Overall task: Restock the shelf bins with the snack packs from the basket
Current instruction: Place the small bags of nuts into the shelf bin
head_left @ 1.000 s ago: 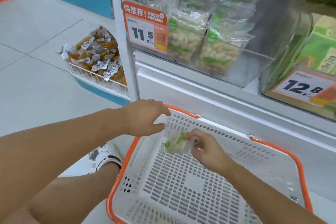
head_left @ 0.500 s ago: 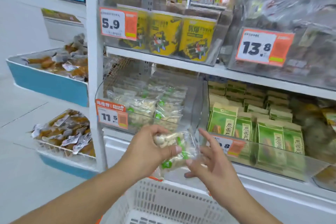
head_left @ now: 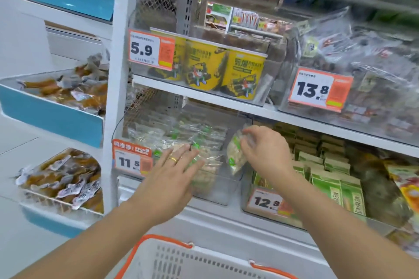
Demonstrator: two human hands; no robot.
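Observation:
My right hand (head_left: 266, 149) pinches a clear snack pack (head_left: 235, 155) of pale nuts with green marks, held upright at the right end of the clear bin (head_left: 217, 198) tagged 11.5. My left hand (head_left: 174, 170) reaches into the same bin with straight fingers, a gold ring on one, pressing against the packs (head_left: 181, 136) stacked there. The white basket (head_left: 204, 263) with an orange rim sits below at the bottom edge; its inside is out of view.
The clear bin tagged 12.8 (head_left: 267, 201) with green boxes is on the right. Above are yellow tubs (head_left: 204, 65) tagged 5.9 and a bin tagged 13.8 (head_left: 319, 89). Blue-fronted trays (head_left: 52, 118) of brown packs stand at the left.
The pack went from the basket up to the shelf, passing from my left hand to my right. My left hand let go and now lies flat on the stacked packs.

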